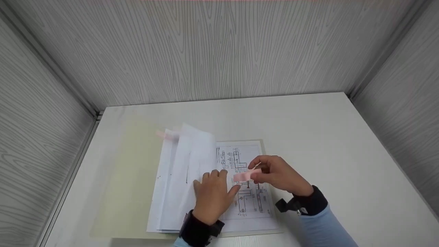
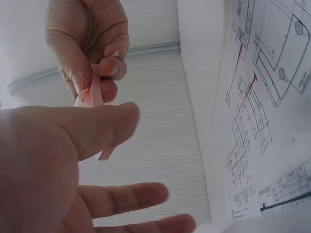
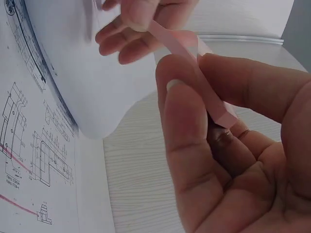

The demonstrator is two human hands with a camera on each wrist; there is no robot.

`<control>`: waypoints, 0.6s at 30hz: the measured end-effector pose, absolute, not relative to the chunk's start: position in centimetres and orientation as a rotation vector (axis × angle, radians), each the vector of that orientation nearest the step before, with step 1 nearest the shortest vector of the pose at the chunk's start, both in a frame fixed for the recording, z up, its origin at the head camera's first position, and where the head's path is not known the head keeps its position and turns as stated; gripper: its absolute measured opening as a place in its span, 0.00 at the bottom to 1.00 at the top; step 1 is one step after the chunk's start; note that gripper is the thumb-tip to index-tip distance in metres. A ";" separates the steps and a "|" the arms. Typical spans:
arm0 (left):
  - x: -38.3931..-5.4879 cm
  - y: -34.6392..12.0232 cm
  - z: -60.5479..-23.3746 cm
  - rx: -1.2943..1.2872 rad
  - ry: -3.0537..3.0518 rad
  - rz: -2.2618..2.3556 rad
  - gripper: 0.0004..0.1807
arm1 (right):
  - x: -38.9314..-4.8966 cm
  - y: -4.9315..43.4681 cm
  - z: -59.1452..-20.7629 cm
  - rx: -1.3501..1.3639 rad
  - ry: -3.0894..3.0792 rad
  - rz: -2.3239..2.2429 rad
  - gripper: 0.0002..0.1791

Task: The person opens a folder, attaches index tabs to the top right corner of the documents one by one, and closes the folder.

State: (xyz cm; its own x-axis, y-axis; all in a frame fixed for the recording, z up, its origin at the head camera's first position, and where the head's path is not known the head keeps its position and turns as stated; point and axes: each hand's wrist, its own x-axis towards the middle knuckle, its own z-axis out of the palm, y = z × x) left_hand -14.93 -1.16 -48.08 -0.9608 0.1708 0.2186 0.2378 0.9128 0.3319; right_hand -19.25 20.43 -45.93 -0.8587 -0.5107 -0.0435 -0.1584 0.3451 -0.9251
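My right hand (image 1: 279,173) pinches a pink sticky-note strip (image 1: 241,177) between thumb and fingers, above a sheet with technical drawings (image 1: 236,223). Close up in the right wrist view, the pink strip (image 3: 211,94) looks thin and bent into a loop. My left hand (image 1: 213,195) lies palm down by the edge of the turned pages (image 1: 195,147), fingers extended and spread. Its thumb points toward the strip; in the left wrist view it covers part of it. Whether the thumb touches the strip, I cannot tell. Red lines mark the drawings.
The papers lie in an open pale yellow folder (image 1: 118,192) on a white table (image 1: 325,144). A pink tab (image 1: 165,135) sticks out at the top left of the pages, blurred. Wood-grain panels (image 1: 219,51) wall in the back and both sides.
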 end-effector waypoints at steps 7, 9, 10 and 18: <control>-14.6 -0.8 -47.7 -0.434 -2.861 -0.618 0.31 | -19.1 20.1 -46.2 -0.583 2.311 -1.498 0.08; -14.6 -0.5 -47.7 -0.553 -2.775 -0.709 0.28 | -19.0 19.9 -46.2 -0.592 2.305 -1.494 0.07; -14.6 -0.3 -47.7 -0.598 -2.736 -0.743 0.25 | -19.0 19.8 -46.2 -0.599 2.302 -1.492 0.07; -15.1 -0.3 -48.0 -0.640 -2.585 -0.787 0.12 | -19.1 20.0 -46.0 -0.576 2.234 -1.548 0.11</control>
State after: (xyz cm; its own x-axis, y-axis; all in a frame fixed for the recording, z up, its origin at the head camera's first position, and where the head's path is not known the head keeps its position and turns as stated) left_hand -15.10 -0.32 -48.01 -0.8314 0.3137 0.4586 0.5160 0.7420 0.4280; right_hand -19.06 19.95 -45.97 -0.8515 -0.5206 -0.0621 -0.1248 0.3163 -0.9404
